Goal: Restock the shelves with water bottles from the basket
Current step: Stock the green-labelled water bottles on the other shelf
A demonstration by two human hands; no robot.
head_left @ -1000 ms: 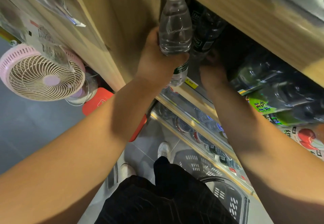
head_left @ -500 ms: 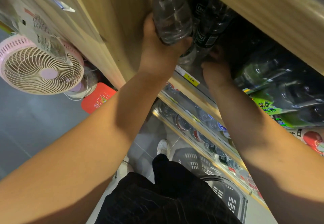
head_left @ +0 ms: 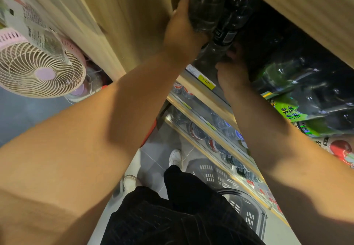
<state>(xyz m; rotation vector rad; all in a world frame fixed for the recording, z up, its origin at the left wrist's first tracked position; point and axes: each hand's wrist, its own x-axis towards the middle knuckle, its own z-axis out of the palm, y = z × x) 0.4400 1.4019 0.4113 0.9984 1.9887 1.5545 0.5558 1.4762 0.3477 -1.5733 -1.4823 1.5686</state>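
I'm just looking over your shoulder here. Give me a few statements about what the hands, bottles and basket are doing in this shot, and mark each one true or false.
1. The left hand grips a clear water bottle up at the shelf opening. True.
2. The right hand hangs by the person's side. False: it reaches into the same shelf, at the base of the dark-labelled bottle.
3. The yellow price tag reads 2.00. True.
4. The basket sits on a shelf. False: it stands on the floor beside the person's legs.
5. The pink fan lies right of the shelves. False: it is on the left of the view.
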